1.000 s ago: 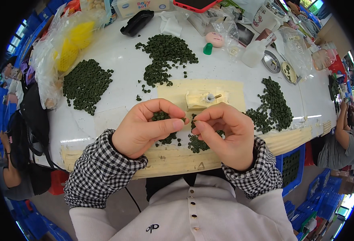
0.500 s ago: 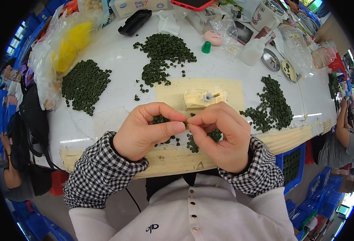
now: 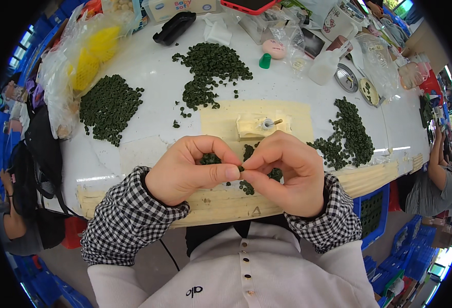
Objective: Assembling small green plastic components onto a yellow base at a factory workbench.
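Observation:
My left hand (image 3: 192, 167) and my right hand (image 3: 287, 172) meet fingertip to fingertip over the near edge of the table. Between their thumbs and forefingers is a small dark green piece (image 3: 241, 169), mostly covered by the fingers. Under and between the hands lie loose dark green pieces (image 3: 247, 188) of the same look. Just beyond the hands stands a taped block (image 3: 246, 127) with a white collar and a thin brass-coloured pin (image 3: 274, 122) sticking out of it.
Heaps of small green pieces lie at the left (image 3: 110, 110), far middle (image 3: 213, 61) and right (image 3: 351, 133). A plastic bag with yellow netting (image 3: 90, 61), a black case (image 3: 174, 28), a white squeeze bottle (image 3: 322, 66) and round tins (image 3: 345, 77) surround them. A blue crate (image 3: 374, 215) stands below the right edge.
Both hands have shifted slightly, my right thumb lower and its fingertips closer against the left ones. The small green piece stays between them.

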A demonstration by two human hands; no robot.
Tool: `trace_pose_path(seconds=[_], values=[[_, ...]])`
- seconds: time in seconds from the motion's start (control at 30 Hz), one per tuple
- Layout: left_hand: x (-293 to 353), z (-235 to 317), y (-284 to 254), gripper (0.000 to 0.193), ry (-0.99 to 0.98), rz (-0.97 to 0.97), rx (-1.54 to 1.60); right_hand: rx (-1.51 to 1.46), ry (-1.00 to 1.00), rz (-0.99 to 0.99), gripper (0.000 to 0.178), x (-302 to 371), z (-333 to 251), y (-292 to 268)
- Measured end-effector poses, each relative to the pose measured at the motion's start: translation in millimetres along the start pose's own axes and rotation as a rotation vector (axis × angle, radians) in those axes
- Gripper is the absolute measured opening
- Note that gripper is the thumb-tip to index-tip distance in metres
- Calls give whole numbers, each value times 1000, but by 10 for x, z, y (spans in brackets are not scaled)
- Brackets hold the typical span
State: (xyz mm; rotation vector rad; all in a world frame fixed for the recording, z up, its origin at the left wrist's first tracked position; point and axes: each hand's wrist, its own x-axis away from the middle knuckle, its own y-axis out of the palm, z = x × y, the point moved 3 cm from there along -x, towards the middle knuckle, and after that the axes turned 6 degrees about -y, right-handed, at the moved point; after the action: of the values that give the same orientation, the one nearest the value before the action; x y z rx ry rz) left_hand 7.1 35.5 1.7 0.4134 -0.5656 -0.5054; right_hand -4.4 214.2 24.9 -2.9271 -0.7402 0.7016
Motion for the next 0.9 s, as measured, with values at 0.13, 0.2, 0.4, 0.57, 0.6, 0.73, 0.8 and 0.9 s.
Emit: trace_pose_path(seconds=[0.13, 0.2, 0.4, 0.57, 0.6, 0.73, 0.8, 0.9], values=[[16, 32, 8, 9, -39, 31, -29, 194, -93, -17, 14, -37, -77, -4], [26, 76, 23, 8, -14, 54, -98, 269, -134, -31, 15, -37, -87, -12], [52, 132, 40, 8, 189, 121, -379, 403, -254, -34, 17, -51, -93, 15], [69, 133, 50, 8, 181, 127, -398, 420, -248, -31, 17, -40, -85, 21], [70, 130, 47, 8, 187, 133, -410, 425, -257, -28, 17, -41, -85, 24], [65, 113, 33, 8, 208, 151, -431, 443, -267, -25, 18, -33, -81, 27], [65, 119, 34, 8, 208, 157, -433, 432, -255, -28, 17, -36, -83, 28], [74, 136, 42, 8, 213, 163, -442, 358, -174, -22, 16, -38, -87, 29]])
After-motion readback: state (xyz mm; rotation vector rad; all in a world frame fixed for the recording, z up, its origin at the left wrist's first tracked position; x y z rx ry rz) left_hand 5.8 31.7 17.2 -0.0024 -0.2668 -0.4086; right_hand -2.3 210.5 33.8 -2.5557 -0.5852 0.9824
